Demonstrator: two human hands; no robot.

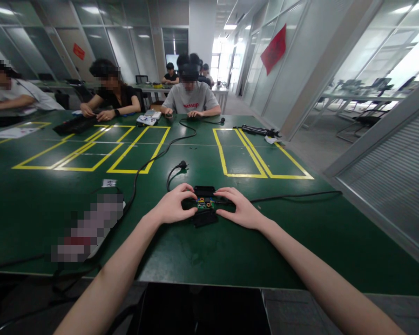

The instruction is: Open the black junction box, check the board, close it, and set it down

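A small green circuit board (206, 204) with copper-wound coils lies on the table between my hands. One black plastic case half (204, 190) is just beyond it, and another black case half (204, 219) is on the near side. From the left, my left hand (174, 204) reaches in with thumb and fingers spread, tips close to the board's left end and the case halves. My right hand (240, 208) mirrors it, fingertips by the right edges of the case halves. Whether the fingertips grip or only touch is unclear. A black cable (296, 195) runs out rightward past my right hand.
A black plug (182, 165) on a cord lies beyond my left hand. To the left is a blurred-out long object (91, 228). Yellow tape rectangles (242, 176) mark the green table (202, 260). A folded black tripod (254, 130) lies far right. Several people sit opposite.
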